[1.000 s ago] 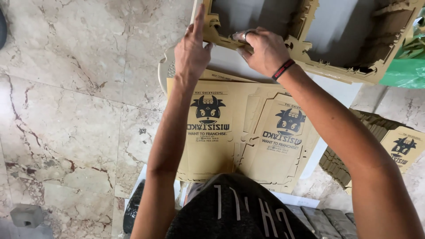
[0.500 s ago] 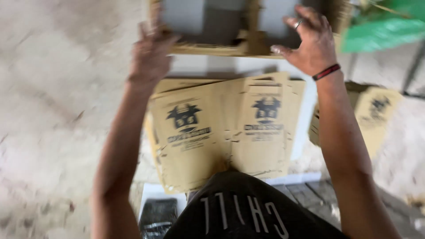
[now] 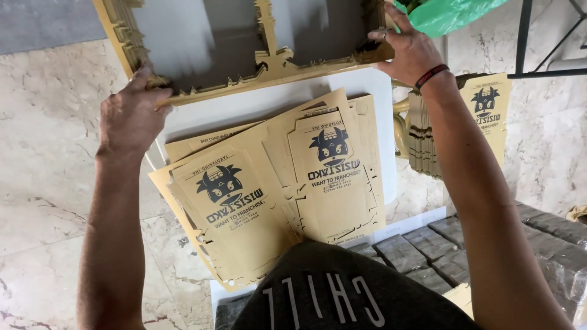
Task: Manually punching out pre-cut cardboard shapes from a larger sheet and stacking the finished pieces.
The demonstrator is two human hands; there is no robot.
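Both my hands hold up a brown cardboard frame [image 3: 275, 64], the leftover sheet with two large cut-out openings. My left hand [image 3: 131, 116] grips its lower left corner. My right hand [image 3: 409, 52], with a dark band at the wrist, grips its right edge. Below the frame a pile of flat brown die-cut carton blanks [image 3: 275, 183] with a dark printed cartoon figure lies on a white board [image 3: 361, 91]. The blanks fan out to the left and right.
A second stack of the same printed blanks [image 3: 483, 116] stands at the right on the marble floor [image 3: 49, 171]. A green plastic bag [image 3: 446, 13] and a black metal stand [image 3: 538, 43] are at the top right. Grey blocks [image 3: 428, 250] lie near my knee.
The cardboard frame has been lifted clear of the blanks and held wider, my hands moving apart to its left corner and right edge. The view has shifted left.
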